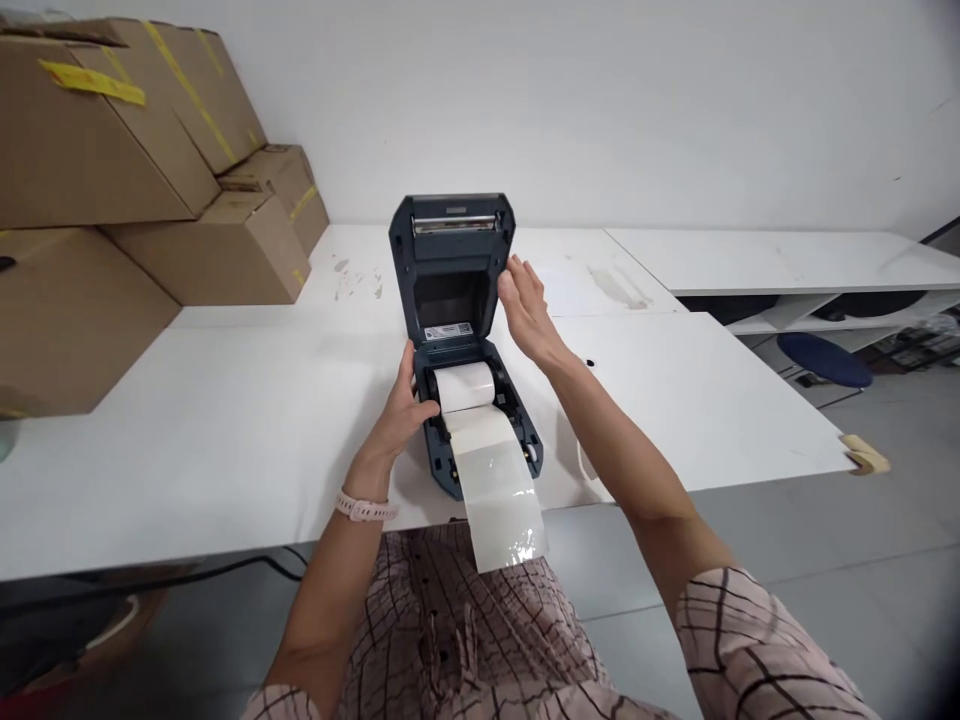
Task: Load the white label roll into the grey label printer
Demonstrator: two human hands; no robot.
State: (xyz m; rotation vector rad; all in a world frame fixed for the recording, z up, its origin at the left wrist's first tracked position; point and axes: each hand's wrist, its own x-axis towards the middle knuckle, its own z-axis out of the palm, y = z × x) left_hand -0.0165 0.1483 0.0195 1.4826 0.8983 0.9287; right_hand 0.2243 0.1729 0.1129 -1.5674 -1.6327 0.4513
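Note:
A dark label printer (444, 482) stands on the white table with its lid (451, 262) raised. Inside it lies a white label roll (465, 386), and a strip of labels (499, 490) runs forward from it over the table's front edge. My left hand (401, 412) grips the left side of the printer's base, thumb on the inner rim and fingers along the outside. My right hand (527, 308) rests against the right edge of the raised lid, its fingers stretched out and partly side by side.
Cardboard boxes (90, 150) with yellow tape are stacked at the left of the table (300, 450). A white wall stands behind. At the right are a shelf unit (795, 262), a blue stool (825, 360) and a tan piece (866, 455) at the table corner. A black cable hangs below.

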